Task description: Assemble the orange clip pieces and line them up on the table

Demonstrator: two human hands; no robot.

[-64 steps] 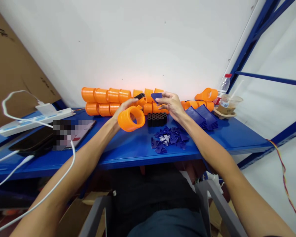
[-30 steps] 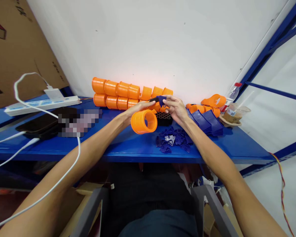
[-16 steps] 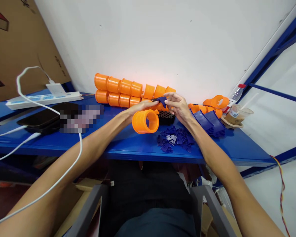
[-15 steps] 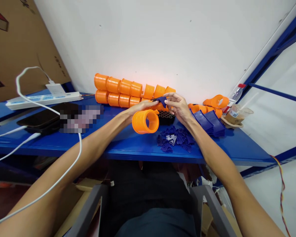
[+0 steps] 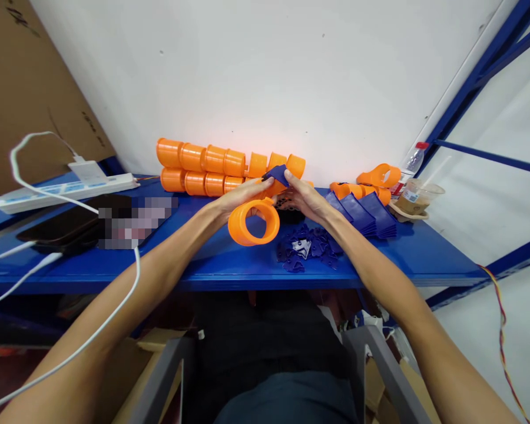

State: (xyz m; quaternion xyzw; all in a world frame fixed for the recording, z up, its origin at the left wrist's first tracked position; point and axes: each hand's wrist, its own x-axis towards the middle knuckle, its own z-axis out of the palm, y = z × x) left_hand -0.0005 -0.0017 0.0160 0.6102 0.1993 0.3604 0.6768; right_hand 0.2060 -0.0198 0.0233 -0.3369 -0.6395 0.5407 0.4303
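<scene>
An orange plastic part with a round ring [image 5: 238,228] at its near end is gripped by my left hand [image 5: 241,197], the ring's opening facing me. At the far end of the part sits a small dark blue plastic piece [image 5: 280,173]. My right hand [image 5: 307,201] closes round that end, thumb against the blue piece and other fingers underneath. Whether the blue piece is fully seated on the orange part I cannot tell. Below my right hand lies a pile of small dark blue plastic pieces [image 5: 320,246], partly behind my forearm.
Orange cup-like parts [image 5: 205,159] are stacked along the wall. A black perforated block [image 5: 295,217] stands behind my right hand. To the right are blue plates [image 5: 377,217], more orange parts [image 5: 380,175], a drink cup [image 5: 417,199] and a bottle [image 5: 414,159]. Phone [image 5: 77,221] and power strip [image 5: 66,193] lie left.
My right hand has gone from fingertips on the blue piece to closing round the end of the part, thumb on the blue piece. The orange ring has turned slightly, facing me more directly.
</scene>
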